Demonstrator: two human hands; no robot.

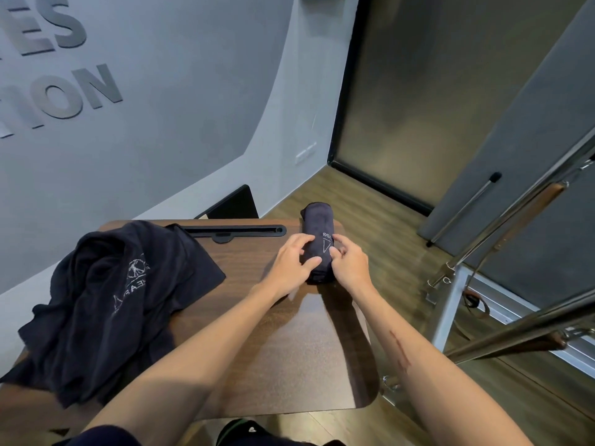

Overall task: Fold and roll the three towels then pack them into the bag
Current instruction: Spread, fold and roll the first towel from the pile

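Note:
A dark navy towel [317, 226] lies as a tight roll at the far right of the small wooden table [289, 342], its far end past the table's back edge. My left hand [291, 262] clasps the roll's left side, thumb across its near end. My right hand [349, 263] pinches the right side next to a white triangle logo. A loose heap of dark towels [112, 300] with white printed marks covers the table's left part and hangs over its left edge. I cannot make out a bag.
A black slot [238, 230] runs along the table's back edge, and a black panel [235, 204] stands behind it. A metal frame with straps [483, 284] stands close on the right over wooden floor. A grey wall with raised letters rises at the left.

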